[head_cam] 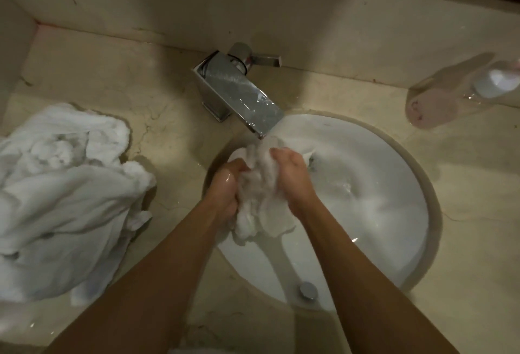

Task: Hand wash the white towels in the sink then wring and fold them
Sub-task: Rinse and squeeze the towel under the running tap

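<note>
Sink (380, 185): hands (259, 179) around towel (261, 201)

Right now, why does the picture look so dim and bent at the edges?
Head view: dim, warm light; wide lens curves the counter edges; glare glints on the faucet and wet left hand; the bottle at right looks soft and smeared.

Head view, steeply down, close
</note>
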`<state>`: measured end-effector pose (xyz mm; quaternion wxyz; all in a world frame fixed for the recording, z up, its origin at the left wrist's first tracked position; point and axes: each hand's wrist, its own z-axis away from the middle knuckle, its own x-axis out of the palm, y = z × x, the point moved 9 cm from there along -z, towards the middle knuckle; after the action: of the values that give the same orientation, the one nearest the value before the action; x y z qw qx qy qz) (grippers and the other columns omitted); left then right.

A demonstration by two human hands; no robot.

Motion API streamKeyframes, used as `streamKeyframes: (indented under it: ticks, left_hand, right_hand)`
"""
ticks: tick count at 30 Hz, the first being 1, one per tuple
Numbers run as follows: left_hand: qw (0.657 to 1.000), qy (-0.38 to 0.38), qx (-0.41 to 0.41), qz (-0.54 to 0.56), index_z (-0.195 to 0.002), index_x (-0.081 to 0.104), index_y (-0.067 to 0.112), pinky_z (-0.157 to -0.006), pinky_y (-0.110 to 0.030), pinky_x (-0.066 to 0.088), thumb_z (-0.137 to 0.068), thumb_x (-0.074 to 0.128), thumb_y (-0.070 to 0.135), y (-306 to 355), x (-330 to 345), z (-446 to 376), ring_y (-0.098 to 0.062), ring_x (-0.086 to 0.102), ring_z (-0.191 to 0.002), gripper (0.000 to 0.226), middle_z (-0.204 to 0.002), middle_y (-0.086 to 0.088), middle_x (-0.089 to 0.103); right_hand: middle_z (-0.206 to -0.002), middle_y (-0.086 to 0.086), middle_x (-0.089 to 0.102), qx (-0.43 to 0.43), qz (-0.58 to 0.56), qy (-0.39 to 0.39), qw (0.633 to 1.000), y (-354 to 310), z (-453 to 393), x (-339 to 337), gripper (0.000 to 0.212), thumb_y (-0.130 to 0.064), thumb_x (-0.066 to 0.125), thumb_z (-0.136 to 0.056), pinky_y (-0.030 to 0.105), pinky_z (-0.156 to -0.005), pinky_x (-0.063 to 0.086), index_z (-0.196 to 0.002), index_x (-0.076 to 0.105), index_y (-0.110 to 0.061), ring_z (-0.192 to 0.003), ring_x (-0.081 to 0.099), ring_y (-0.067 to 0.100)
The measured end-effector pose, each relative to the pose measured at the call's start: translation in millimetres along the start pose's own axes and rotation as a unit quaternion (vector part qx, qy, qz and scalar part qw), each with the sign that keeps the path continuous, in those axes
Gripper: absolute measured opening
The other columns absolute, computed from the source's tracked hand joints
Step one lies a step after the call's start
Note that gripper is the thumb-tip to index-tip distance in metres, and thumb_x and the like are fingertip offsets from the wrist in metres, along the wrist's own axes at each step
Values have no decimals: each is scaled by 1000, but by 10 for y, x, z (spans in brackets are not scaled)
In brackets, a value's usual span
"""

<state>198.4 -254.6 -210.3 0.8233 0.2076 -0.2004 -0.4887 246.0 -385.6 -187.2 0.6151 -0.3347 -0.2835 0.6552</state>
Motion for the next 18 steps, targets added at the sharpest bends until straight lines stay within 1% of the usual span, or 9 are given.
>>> streamKeyframes:
  ticks: [2,3,6,9,11,13,14,16,18]
  left_hand:
    - [999,-7,-34,-21,-89,69,-1,-86,-51,56,-71,66,14,-119,-134,7,-35,69,-87,24,-101,-27,70]
    - [998,-14,-44,-40,-95,70,-2,-91,-53,54,-76,66,13,-153,-175,32,-37,69,-94,24,-105,-28,69]
    - [997,-34,-60,-42,-97,70,0,-95,-48,53,-87,58,11,-208,-250,64,-36,68,-98,19,-100,-21,71]
    - [987,-116,-88,63,-96,72,5,-70,-33,50,-75,65,18,-185,-151,112,-21,59,-79,26,-95,-11,64]
    - [977,-138,-87,138,-109,70,10,-54,-23,50,-81,65,26,-126,-76,128,-8,56,-68,33,-91,-5,69]
    - [981,-97,-72,150,-107,64,11,-58,-31,59,-93,59,29,-124,-57,122,-14,68,-66,24,-80,-4,74]
    - [985,-86,-74,132,-101,64,12,-59,-32,60,-94,57,31,-155,-10,156,-17,71,-65,21,-74,-4,74]
    - [987,-85,-116,67,-91,65,13,-53,-27,57,-92,59,33,-298,72,185,-15,69,-59,21,-67,-2,72]
    - [973,-121,-185,68,-81,71,17,-44,-16,40,-80,66,39,-450,144,217,-9,60,-53,23,-65,3,68]
  right_hand:
    - [-81,-2,60,8,-61,43,997,109,-2,-285,21,-15,48,-103,27,-73,48,-85,58,-20,-77,60,10]
    - [-86,3,63,23,-88,56,994,203,5,-400,18,-13,47,-103,32,-76,51,-91,60,-17,-83,62,17]
    - [-99,18,67,92,-201,32,975,475,117,-544,26,-8,51,-96,40,-80,55,-114,64,5,-94,66,32]
    - [-124,24,63,161,-342,-47,925,547,257,-491,51,-25,48,-98,42,-100,50,-137,54,7,-113,62,34]
    - [-145,23,51,189,-373,-101,903,560,339,-367,61,-46,47,-101,47,-119,31,-141,54,-1,-135,47,36]
    - [-156,22,37,203,-362,-138,899,545,418,-187,71,-57,47,-99,47,-125,14,-147,47,-4,-148,29,35]
    - [-155,23,39,202,-345,-143,905,529,438,-107,71,-55,48,-99,47,-125,18,-148,46,-4,-147,32,35]
    - [-135,21,61,171,-253,-123,944,456,444,-38,56,-45,55,-99,46,-113,42,-138,57,-4,-128,58,33]
    - [-109,10,75,63,-45,-62,995,232,399,-132,37,-39,58,-100,39,-96,55,-119,69,-10,-103,71,26]
